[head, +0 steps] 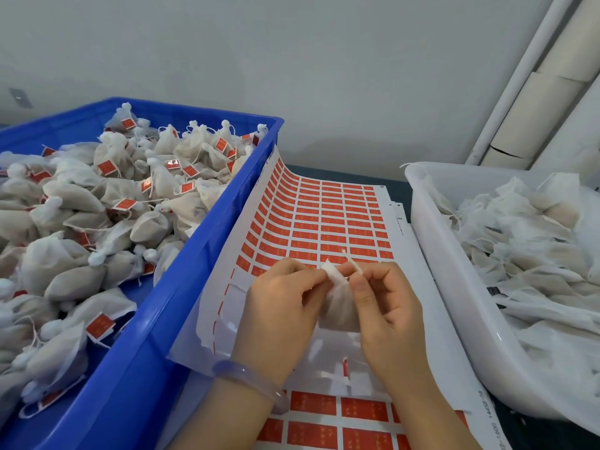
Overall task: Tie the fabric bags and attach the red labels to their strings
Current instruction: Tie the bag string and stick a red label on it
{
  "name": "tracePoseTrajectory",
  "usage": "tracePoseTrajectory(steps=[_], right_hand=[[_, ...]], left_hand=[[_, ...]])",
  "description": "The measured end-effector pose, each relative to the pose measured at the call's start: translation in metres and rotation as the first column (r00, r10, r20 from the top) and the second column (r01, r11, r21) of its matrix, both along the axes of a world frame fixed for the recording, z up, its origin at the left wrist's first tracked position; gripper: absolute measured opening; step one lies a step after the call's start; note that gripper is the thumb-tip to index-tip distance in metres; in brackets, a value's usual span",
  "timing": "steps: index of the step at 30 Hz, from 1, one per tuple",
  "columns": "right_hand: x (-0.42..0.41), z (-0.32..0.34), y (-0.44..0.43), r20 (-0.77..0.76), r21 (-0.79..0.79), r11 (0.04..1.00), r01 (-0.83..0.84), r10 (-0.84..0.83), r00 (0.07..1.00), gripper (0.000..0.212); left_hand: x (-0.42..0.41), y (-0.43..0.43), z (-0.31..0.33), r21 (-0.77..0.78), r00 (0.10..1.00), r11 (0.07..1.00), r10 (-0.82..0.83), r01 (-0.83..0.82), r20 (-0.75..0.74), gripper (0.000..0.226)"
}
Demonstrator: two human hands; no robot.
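Left hand, in a pale lilac bangle, and right hand both pinch the neck of a small white fabric bag, probably cinching its cream string. Red paper labels lie directly beneath, within reach.

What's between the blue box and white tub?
Head view: a sheet of red labels lies between the blue crate and white tub; left hand and right hand hold a fabric bag over it.
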State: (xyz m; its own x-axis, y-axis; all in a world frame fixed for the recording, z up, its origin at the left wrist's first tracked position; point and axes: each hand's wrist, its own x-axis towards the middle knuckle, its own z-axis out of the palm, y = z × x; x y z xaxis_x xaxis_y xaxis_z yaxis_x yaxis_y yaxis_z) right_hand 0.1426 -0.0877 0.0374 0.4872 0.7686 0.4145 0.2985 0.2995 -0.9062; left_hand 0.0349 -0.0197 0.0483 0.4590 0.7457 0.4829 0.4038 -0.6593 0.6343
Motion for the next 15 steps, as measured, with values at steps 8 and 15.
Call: tracePoseTrajectory(steps=[8, 15], right_hand=[[0.001, 0.003, -0.001, 0.053, -0.015, 1.000, -0.001, 0.002, 0.999, 0.007], [-0.007, 0.007, -0.003, 0.095, 0.038, 0.993, -0.108, 0.104, 0.990, 0.014]], left_hand=[[0.009, 0.001, 0.007, -0.822, 0.954, 0.535, 0.086, 0.198, 0.287, 0.032], [0.002, -0.004, 0.004, -0.742, 0.808, 0.449, 0.072, 0.498, 0.585, 0.046]])
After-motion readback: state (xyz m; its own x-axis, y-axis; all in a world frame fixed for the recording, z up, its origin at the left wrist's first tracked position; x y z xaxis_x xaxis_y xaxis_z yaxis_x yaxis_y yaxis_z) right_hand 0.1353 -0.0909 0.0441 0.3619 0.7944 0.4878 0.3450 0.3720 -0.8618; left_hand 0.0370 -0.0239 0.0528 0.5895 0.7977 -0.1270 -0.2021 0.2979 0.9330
